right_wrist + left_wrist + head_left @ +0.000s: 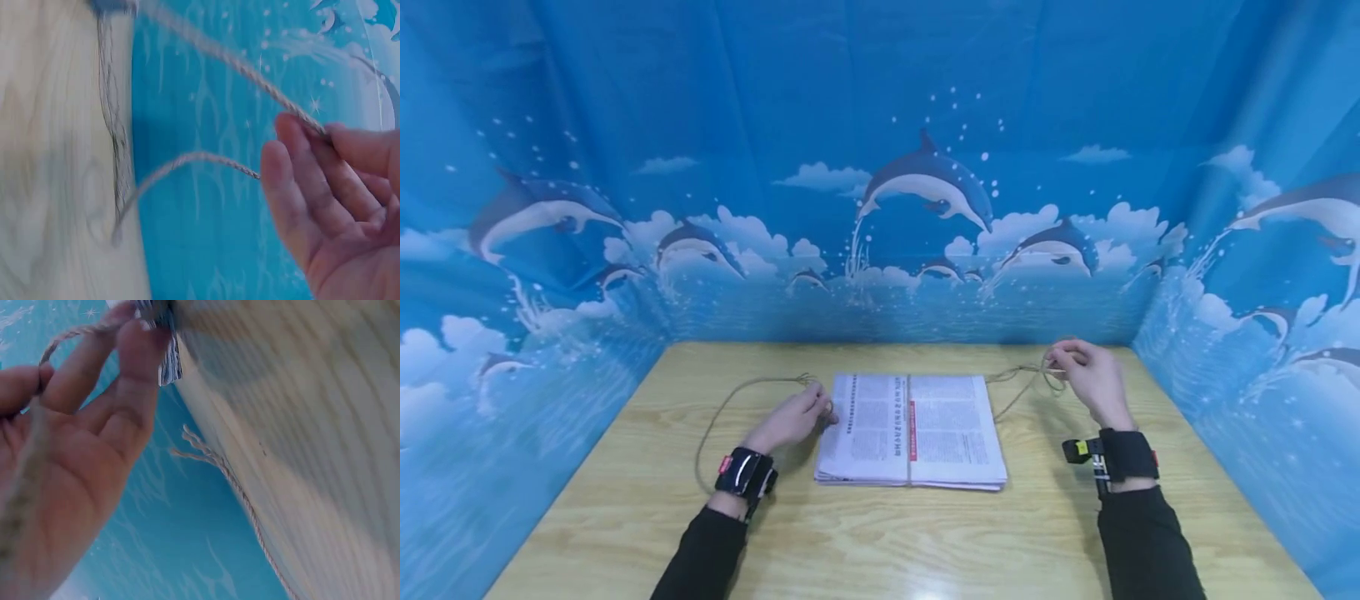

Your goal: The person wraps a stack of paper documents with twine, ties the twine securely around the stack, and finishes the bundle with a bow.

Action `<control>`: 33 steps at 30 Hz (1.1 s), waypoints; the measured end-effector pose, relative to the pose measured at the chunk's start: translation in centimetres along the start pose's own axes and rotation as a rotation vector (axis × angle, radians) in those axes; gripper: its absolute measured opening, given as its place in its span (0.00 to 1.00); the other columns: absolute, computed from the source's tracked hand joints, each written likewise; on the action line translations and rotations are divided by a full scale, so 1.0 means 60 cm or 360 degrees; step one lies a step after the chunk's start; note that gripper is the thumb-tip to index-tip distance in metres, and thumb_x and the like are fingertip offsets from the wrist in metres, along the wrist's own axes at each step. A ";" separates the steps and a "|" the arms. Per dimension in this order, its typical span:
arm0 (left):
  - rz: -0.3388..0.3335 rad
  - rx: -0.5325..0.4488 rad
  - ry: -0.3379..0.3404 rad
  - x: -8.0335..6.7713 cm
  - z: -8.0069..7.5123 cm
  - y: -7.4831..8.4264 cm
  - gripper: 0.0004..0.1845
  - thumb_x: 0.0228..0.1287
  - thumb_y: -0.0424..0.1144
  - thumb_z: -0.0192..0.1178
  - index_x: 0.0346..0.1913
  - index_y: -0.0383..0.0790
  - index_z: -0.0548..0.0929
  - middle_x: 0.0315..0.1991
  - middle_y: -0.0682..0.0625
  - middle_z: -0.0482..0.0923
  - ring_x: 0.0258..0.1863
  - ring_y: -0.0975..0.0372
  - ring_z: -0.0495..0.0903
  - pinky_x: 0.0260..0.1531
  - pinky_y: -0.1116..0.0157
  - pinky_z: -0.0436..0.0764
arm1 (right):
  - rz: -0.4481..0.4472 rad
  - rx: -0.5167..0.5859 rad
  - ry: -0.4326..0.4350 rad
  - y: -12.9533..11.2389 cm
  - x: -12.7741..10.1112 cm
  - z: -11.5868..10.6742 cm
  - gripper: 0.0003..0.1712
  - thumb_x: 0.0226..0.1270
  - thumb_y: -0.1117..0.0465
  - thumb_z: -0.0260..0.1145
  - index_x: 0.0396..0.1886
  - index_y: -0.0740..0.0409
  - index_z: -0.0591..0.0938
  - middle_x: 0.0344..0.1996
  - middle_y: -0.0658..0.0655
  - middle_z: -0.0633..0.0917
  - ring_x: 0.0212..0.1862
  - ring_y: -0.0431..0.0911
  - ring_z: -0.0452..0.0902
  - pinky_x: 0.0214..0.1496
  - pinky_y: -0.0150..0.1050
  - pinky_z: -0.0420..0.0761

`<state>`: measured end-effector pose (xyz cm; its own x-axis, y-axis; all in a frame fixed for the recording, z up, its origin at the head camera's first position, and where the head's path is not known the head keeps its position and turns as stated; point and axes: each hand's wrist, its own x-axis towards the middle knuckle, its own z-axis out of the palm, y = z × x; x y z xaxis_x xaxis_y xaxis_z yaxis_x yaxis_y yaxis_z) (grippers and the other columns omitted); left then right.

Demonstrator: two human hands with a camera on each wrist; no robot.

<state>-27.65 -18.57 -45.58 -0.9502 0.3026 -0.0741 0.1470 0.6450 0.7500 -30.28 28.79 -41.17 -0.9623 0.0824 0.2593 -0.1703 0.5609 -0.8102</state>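
Note:
A stack of folded newspapers [951, 442] lies on the table, with a strand of twine [909, 473] running down over its middle. At the stack's left edge is my left hand [786, 421]. In the left wrist view the twine [26, 465] passes between its thumb and finger, and other fingertips reach the papers' edge. A frayed twine end lies on the table beyond that hand. Right of the stack, above the table, my right hand [1092, 379] pinches twine [250, 75] between thumb and fingers. From there two strands lead back to the stack.
The wooden table [880, 542] reaches back to a blue curtain [775, 83] printed with dolphins, which also stands at both sides. Left of the papers, a long curve of twine [703, 442] lies on the table. Each wrist wears a strapped camera.

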 end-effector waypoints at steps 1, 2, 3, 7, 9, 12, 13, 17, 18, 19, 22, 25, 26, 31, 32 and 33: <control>-0.0010 -0.0012 0.0010 -0.001 0.002 0.001 0.12 0.80 0.43 0.40 0.41 0.39 0.70 0.36 0.47 0.83 0.38 0.59 0.82 0.40 0.61 0.77 | 0.0021 0.0134 0.0000 0.000 0.001 0.005 0.19 0.77 0.54 0.55 0.55 0.65 0.76 0.44 0.69 0.84 0.39 0.42 0.86 0.43 0.36 0.85; -0.0013 -0.0036 0.0005 -0.002 0.004 0.003 0.13 0.80 0.42 0.39 0.41 0.39 0.70 0.34 0.47 0.84 0.37 0.58 0.83 0.39 0.61 0.77 | 0.0038 0.0248 -0.0010 -0.001 0.001 0.008 0.19 0.78 0.56 0.53 0.56 0.66 0.74 0.44 0.70 0.83 0.40 0.42 0.86 0.45 0.37 0.85; -0.0010 -0.0040 -0.0011 -0.002 0.006 0.003 0.13 0.80 0.42 0.39 0.41 0.38 0.70 0.32 0.47 0.84 0.36 0.58 0.84 0.38 0.61 0.77 | 0.0046 0.0325 -0.0028 -0.002 0.002 0.011 0.19 0.79 0.57 0.51 0.56 0.67 0.72 0.43 0.69 0.82 0.40 0.41 0.86 0.46 0.38 0.85; 0.0099 0.0065 -0.0035 0.002 0.015 0.005 0.13 0.80 0.42 0.39 0.44 0.39 0.72 0.29 0.47 0.80 0.29 0.58 0.80 0.29 0.61 0.76 | 0.0046 0.0457 -0.0144 -0.007 0.003 0.017 0.19 0.81 0.57 0.46 0.57 0.69 0.69 0.38 0.61 0.78 0.38 0.39 0.82 0.45 0.40 0.85; 0.0196 0.0170 0.0009 0.006 0.020 0.005 0.13 0.80 0.41 0.41 0.47 0.39 0.74 0.34 0.46 0.79 0.33 0.59 0.79 0.32 0.61 0.78 | 0.0027 0.0464 -0.0196 -0.010 0.004 0.019 0.20 0.81 0.58 0.45 0.58 0.71 0.69 0.37 0.61 0.76 0.36 0.40 0.81 0.43 0.42 0.85; 0.0241 0.0287 0.0033 0.010 0.025 0.005 0.14 0.79 0.42 0.42 0.54 0.39 0.75 0.37 0.48 0.78 0.33 0.60 0.76 0.36 0.60 0.79 | 0.0018 0.0436 -0.0245 -0.011 0.006 0.024 0.20 0.81 0.59 0.46 0.58 0.73 0.70 0.39 0.65 0.75 0.35 0.42 0.80 0.42 0.44 0.85; 0.0228 0.0294 0.0019 0.010 0.026 0.005 0.15 0.79 0.42 0.42 0.55 0.39 0.75 0.37 0.48 0.78 0.33 0.60 0.76 0.36 0.59 0.79 | 0.0016 0.0412 -0.0257 -0.009 0.007 0.026 0.20 0.81 0.59 0.46 0.58 0.73 0.70 0.39 0.66 0.75 0.35 0.42 0.80 0.41 0.45 0.85; 0.0130 0.0189 0.0024 0.016 0.025 0.004 0.12 0.80 0.41 0.40 0.46 0.41 0.74 0.33 0.49 0.77 0.29 0.60 0.75 0.27 0.62 0.76 | 0.0019 0.0366 -0.0293 -0.004 0.009 0.028 0.20 0.81 0.61 0.46 0.58 0.74 0.70 0.40 0.67 0.75 0.33 0.42 0.78 0.39 0.45 0.85; 0.0102 0.0128 0.0046 0.019 0.024 0.002 0.11 0.80 0.41 0.39 0.43 0.41 0.72 0.34 0.48 0.78 0.31 0.60 0.78 0.27 0.62 0.76 | 0.0020 0.0366 -0.0297 -0.003 0.009 0.028 0.20 0.81 0.61 0.45 0.59 0.74 0.70 0.39 0.67 0.75 0.31 0.41 0.76 0.37 0.45 0.85; 0.0079 0.0073 0.0073 0.021 0.022 0.001 0.11 0.80 0.41 0.39 0.41 0.41 0.71 0.36 0.48 0.80 0.34 0.59 0.80 0.29 0.62 0.76 | 0.0019 0.0365 -0.0290 -0.003 0.010 0.027 0.20 0.81 0.61 0.45 0.58 0.73 0.70 0.39 0.65 0.75 0.30 0.40 0.75 0.36 0.44 0.84; -0.0033 -0.0116 0.0087 0.025 0.014 -0.007 0.14 0.81 0.43 0.37 0.40 0.41 0.69 0.40 0.47 0.85 0.43 0.56 0.84 0.37 0.58 0.79 | 0.0031 0.0358 -0.0258 -0.001 0.010 0.025 0.19 0.81 0.60 0.44 0.60 0.69 0.70 0.38 0.61 0.75 0.27 0.39 0.69 0.31 0.40 0.81; -0.0100 -0.0280 0.0026 0.026 0.004 -0.018 0.18 0.81 0.46 0.35 0.49 0.36 0.71 0.39 0.46 0.87 0.45 0.55 0.84 0.46 0.55 0.80 | 0.0039 0.0377 -0.0194 0.003 0.011 0.025 0.21 0.81 0.58 0.46 0.65 0.67 0.65 0.37 0.56 0.78 0.26 0.38 0.70 0.29 0.36 0.78; -0.0105 -0.0330 -0.0009 0.026 0.000 -0.022 0.20 0.81 0.46 0.34 0.55 0.34 0.70 0.38 0.45 0.87 0.44 0.55 0.85 0.46 0.55 0.80 | 0.0050 0.0396 -0.0173 0.003 0.011 0.024 0.23 0.80 0.58 0.47 0.67 0.66 0.62 0.36 0.55 0.79 0.27 0.37 0.71 0.30 0.36 0.79; -0.0074 -0.0399 -0.0063 0.018 -0.029 -0.036 0.22 0.80 0.44 0.42 0.59 0.25 0.69 0.26 0.44 0.83 0.30 0.54 0.84 0.38 0.60 0.81 | 0.0171 0.0692 -0.0127 0.007 0.012 0.011 0.34 0.77 0.58 0.54 0.74 0.68 0.54 0.35 0.44 0.85 0.35 0.35 0.83 0.38 0.32 0.83; -0.0056 -0.0385 -0.0040 0.014 -0.037 -0.037 0.20 0.79 0.43 0.45 0.55 0.25 0.72 0.24 0.45 0.80 0.27 0.54 0.82 0.34 0.61 0.81 | 0.0200 0.0803 -0.0137 0.006 0.012 0.007 0.35 0.76 0.58 0.55 0.74 0.68 0.55 0.35 0.44 0.86 0.37 0.35 0.84 0.40 0.31 0.83; -0.0053 -0.0375 0.0006 0.011 -0.045 -0.037 0.18 0.77 0.42 0.48 0.51 0.27 0.74 0.22 0.46 0.77 0.24 0.55 0.80 0.31 0.61 0.80 | 0.0232 0.0927 -0.0152 0.005 0.012 0.002 0.33 0.75 0.59 0.57 0.73 0.68 0.58 0.35 0.44 0.87 0.39 0.36 0.85 0.42 0.31 0.84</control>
<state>-29.33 -21.68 -45.52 -0.9546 0.2810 -0.0993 0.0477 0.4730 0.8798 -31.04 28.91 -41.32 -0.9946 0.0353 0.0979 -0.0978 0.0043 -0.9952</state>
